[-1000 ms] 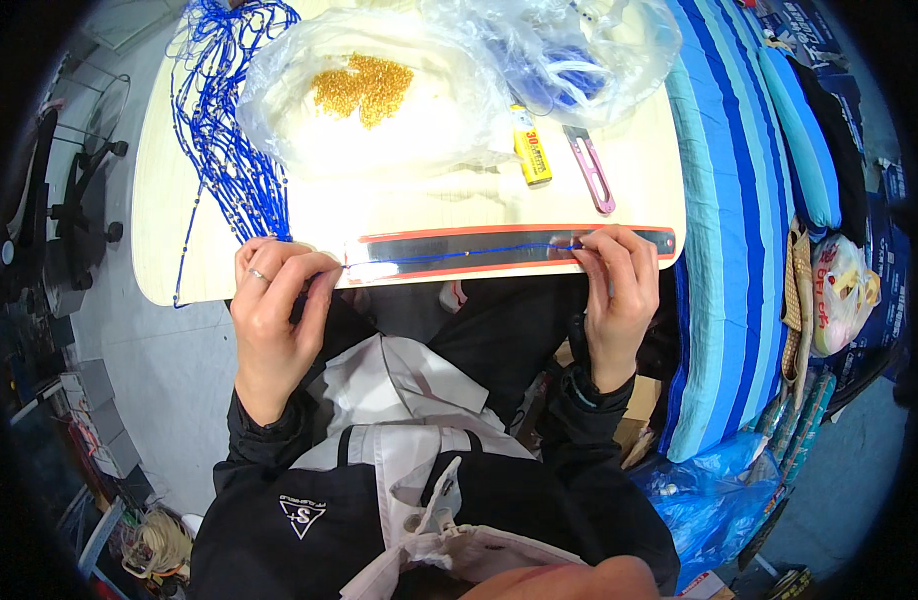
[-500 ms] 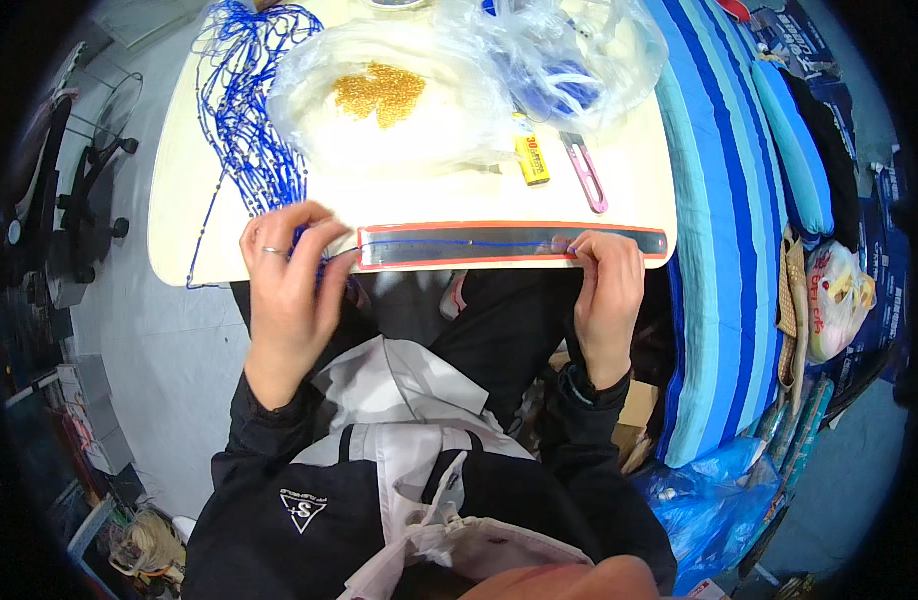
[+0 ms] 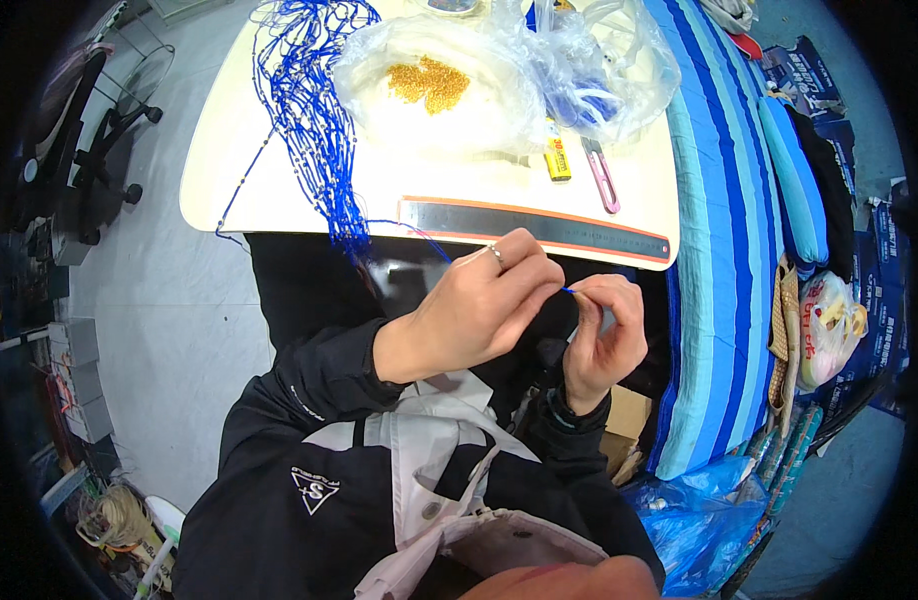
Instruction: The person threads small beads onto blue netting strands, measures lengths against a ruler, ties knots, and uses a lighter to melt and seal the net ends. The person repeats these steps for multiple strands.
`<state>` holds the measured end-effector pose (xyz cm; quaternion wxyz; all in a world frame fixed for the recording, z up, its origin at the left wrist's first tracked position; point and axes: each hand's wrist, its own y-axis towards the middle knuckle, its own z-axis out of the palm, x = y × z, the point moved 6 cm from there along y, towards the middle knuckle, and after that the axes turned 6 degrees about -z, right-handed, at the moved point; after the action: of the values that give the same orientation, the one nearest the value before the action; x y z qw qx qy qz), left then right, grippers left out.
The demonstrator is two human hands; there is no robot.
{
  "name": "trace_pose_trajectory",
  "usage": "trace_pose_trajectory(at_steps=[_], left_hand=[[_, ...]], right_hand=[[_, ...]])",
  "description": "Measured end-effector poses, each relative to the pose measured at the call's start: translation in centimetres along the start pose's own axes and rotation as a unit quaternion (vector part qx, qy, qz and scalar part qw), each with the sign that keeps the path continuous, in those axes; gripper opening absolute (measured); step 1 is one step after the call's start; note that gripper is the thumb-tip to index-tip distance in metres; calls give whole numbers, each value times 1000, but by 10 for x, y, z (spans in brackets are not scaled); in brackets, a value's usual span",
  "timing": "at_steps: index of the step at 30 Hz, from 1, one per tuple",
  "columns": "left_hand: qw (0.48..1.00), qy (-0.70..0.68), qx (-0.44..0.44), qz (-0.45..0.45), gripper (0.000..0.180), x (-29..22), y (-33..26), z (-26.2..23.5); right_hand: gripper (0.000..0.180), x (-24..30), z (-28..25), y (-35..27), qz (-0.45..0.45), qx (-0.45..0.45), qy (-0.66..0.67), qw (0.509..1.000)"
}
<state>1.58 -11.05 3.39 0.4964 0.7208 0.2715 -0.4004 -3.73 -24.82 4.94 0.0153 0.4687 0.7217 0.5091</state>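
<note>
Lit strongly across the pale, round-cornered tabletop [image 3: 214,185], washed nearly white in the middle. Floored on the left in light grey tile [image 3: 209,285] with thin joints, on the far right in a blue-grey surface [image 3: 839,480]. Furnished at upper left with a black swivel chair [image 3: 77,195] on casters, and further down with stacked grey boxes [image 3: 77,365]. Flanked along the tabletop's right edge by a long blue-striped quilt [image 3: 734,250], with a light blue bolster [image 3: 797,180] beyond. Edged at far right by dark blue printed cardboard [image 3: 884,300].
</note>
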Motion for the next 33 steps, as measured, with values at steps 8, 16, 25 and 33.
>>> trace_pose_trajectory(at_steps=[8, 16, 25, 33], left_hand=[[999, 18, -31, 2, 13, -12, -11, -9], [997, 43, -54, 21, 13, -17, -17, -13], [994, 74, -66, 56, 24, -16, -24, -11], [982, 132, -96, 97, 31, -18, -33, -8]], right_hand=[[21, 22, 6, -1, 16, 26, -22, 999], [14, 31, 4, -5, 21, 11, -32, 999], [19, 32, 6, -15, 32, -13, -53, 998], [14, 28, 13, -21, 94, -58, 41, 993]])
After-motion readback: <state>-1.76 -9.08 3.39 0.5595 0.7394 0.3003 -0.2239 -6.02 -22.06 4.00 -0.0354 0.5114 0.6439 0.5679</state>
